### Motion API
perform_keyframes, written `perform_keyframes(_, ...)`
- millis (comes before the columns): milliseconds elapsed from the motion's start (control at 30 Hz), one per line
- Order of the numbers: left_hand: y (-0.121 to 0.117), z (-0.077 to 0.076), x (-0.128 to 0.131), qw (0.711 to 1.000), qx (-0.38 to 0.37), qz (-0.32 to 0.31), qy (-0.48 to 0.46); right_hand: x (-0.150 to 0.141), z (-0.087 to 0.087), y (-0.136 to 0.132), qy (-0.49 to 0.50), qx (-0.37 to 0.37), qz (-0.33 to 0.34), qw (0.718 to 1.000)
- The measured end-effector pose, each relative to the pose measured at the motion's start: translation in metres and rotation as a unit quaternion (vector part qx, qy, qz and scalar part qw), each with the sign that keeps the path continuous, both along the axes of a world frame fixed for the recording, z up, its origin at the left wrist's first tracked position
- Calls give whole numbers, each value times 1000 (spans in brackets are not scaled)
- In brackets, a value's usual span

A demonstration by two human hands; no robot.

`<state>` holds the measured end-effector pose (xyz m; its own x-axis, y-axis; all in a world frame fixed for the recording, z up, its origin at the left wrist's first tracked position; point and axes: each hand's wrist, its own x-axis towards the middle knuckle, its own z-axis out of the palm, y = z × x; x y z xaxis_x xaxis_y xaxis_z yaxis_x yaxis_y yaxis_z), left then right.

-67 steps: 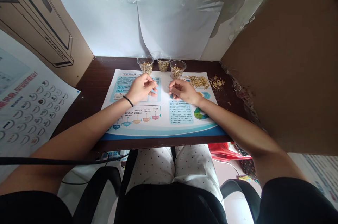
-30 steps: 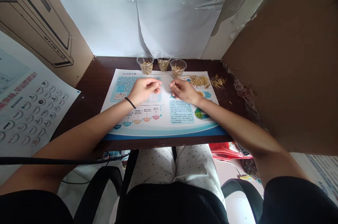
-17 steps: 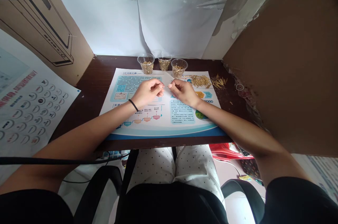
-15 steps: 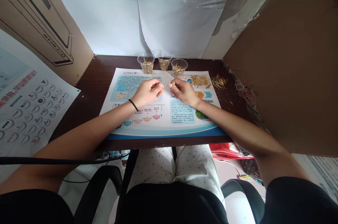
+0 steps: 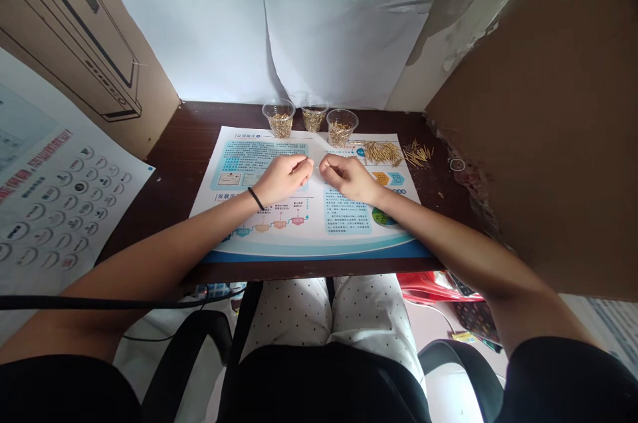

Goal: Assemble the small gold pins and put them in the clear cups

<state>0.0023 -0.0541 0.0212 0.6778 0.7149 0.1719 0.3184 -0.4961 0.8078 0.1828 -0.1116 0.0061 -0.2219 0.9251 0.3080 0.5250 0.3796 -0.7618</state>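
Observation:
Over the middle of a printed sheet (image 5: pixel 299 243), my left hand (image 5: pixel 285 178) is closed, thumb and fingers pinched together. My right hand (image 5: pixel 345 177) faces it, also pinched closed, its fingertips almost meeting the left ones. A tiny bright speck shows between the two pinches; what each hand holds is too small to make out. Beyond the hands stand three clear plastic cups: a left cup (image 5: pixel 279 118), a middle cup (image 5: pixel 314 116) and a right cup (image 5: pixel 341 128), each with small gold-coloured metal pieces inside. A pile of thin gold-coloured pins (image 5: pixel 383 153) lies right of my right hand.
A smaller pile of gold-coloured pins (image 5: pixel 419 154) lies on the dark table (image 5: pixel 164 163) beyond the sheet's right edge. A small ring (image 5: pixel 456 165) is farther right. Cardboard walls (image 5: pixel 538 143) flank the table, with a white backing (image 5: pixel 339 44) behind. A black cable (image 5: pixel 119 303) crosses at lower left.
My fingertips have drawn closer together, and the right fingers have curled in more. The whole view has shifted slightly; cups and pin piles stay in place on the table.

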Motion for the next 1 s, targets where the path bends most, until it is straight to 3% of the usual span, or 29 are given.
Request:
perform_keyframes(767,3,3,0,998,11,-9,57,1,-1,0,-23,41,26,999)
perform_keyframes(1000,3,0,3,994,102,-4,39,-2,-11,4,-44,114,2,993)
